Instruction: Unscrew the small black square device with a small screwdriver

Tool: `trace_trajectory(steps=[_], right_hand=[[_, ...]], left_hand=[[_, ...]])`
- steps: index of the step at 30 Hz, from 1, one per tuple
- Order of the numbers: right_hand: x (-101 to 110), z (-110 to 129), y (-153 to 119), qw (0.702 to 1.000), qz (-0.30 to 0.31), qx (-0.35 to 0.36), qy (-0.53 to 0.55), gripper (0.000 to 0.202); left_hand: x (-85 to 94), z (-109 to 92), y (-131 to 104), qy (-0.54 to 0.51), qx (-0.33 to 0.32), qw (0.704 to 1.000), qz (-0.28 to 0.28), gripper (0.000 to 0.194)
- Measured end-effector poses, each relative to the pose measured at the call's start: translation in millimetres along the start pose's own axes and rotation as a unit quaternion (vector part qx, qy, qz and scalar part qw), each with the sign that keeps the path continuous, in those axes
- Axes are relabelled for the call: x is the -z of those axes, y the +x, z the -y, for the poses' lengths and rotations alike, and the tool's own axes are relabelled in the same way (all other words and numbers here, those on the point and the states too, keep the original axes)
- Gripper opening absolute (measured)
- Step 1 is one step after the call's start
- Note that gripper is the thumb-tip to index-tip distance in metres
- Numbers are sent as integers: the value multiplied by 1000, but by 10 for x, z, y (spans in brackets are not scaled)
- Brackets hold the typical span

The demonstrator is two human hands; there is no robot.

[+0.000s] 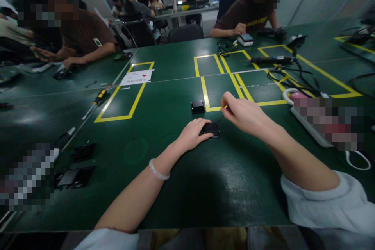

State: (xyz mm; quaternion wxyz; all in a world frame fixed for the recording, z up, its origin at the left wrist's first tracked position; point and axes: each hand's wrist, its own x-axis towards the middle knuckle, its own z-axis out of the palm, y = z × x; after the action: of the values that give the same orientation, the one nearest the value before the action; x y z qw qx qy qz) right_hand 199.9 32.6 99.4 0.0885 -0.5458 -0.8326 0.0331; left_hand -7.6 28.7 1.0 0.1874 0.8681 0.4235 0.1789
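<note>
On the green table a small black rectangular part (pixel 212 128) lies under the fingers of my left hand (pixel 193 134), which grips it by its left end and near side. My right hand (pixel 240 111) is closed in a pinch around a thin dark tool (pixel 222 117), whose shaft slants down to the part's upper right corner. The tool's handle is mostly hidden in my fingers, and its exact kind does not show. A second black part (pixel 197 106), much like the first, sits just beyond my left hand, touched by neither hand.
Yellow tape outlines (pixel 206 93) mark the table. A yellow-black screwdriver (pixel 101 96) and a paper sheet (pixel 137 77) lie left. Black pouches (pixel 76 176) rest near left. Right are a black cylindrical tool (pixel 272 60), cables (pixel 307 74) and a blurred-out object (pixel 328 123). Other people sit opposite.
</note>
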Motion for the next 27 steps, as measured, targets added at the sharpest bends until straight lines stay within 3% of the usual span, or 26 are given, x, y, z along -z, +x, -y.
trace_trajectory(steps=[27], right_hand=[[31, 41, 1, 1000, 14, -6, -11, 23]], left_hand=[[15, -14, -1, -5, 4, 1000, 0, 35]])
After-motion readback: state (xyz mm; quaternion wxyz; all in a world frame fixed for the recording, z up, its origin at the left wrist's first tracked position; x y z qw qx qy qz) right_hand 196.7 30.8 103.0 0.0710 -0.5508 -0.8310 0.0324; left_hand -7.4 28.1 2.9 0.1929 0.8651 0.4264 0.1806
